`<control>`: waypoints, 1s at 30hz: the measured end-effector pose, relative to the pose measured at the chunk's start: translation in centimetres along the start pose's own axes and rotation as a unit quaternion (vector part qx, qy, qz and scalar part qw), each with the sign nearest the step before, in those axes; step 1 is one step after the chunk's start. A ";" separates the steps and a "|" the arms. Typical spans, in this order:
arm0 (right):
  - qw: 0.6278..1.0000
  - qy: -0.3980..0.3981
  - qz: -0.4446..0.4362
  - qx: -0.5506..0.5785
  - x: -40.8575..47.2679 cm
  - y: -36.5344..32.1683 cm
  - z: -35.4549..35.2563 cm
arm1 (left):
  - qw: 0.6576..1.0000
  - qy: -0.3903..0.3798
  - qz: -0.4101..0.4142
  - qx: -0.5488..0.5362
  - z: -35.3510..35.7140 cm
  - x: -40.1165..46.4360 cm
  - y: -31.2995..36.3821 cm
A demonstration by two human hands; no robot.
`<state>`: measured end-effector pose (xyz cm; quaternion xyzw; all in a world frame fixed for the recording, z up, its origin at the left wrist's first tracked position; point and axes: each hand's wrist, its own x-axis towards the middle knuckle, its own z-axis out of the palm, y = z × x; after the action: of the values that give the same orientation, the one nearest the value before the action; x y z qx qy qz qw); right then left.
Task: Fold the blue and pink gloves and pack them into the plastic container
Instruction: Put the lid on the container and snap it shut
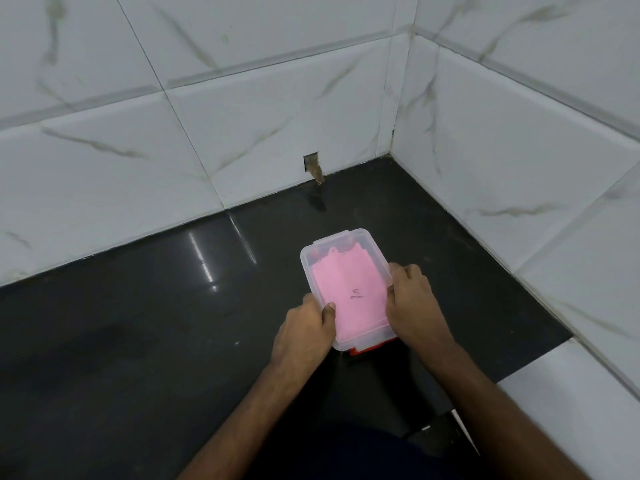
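A clear plastic container [341, 242] stands on the dark countertop, its lid on top. Through the lid a folded pink glove [349, 292] shows, with a small dark mark on it. No blue glove can be seen. My left hand [304, 332] grips the container's near left side, thumb over the lid edge. Against the right side presses my right hand [414, 306], fingers curled on the rim. A red clip [363, 349] sticks out at the container's near end.
The glossy black countertop [138, 323] runs into a corner of white marbled wall tiles [242, 109]. A small notch with brown debris [313, 168] sits in the back wall at counter level. The counter's edge drops off at the lower right.
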<state>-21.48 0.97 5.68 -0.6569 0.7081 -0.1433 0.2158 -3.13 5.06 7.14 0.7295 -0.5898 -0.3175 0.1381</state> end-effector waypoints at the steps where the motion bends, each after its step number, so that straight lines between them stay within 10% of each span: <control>1: 1.000 -0.012 0.005 0.005 0.0 0.2 -0.1 | 1.000 -0.007 -0.002 -0.001 0.0 -0.1 0.0; 10: 0.991 -0.042 0.032 0.124 0.1 1.3 0.4 | 0.983 -0.141 -0.079 -0.090 0.2 0.4 0.4; 18: 0.910 -0.085 0.088 0.396 0.7 2.8 0.4 | 0.974 -0.144 -0.077 -0.154 1.2 1.5 0.0; 23: 0.987 0.046 0.034 0.149 1.1 4.4 0.1 | 0.970 -0.105 0.004 -0.221 2.7 1.9 1.1; 30: 0.988 0.137 0.038 0.056 1.6 8.2 -2.1 | 0.962 -0.109 0.058 -0.245 6.2 1.7 4.5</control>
<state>-29.73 0.04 3.29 -0.5908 0.7461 -0.2633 0.1582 -10.34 3.36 4.48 0.5989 -0.5466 -0.5213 0.2662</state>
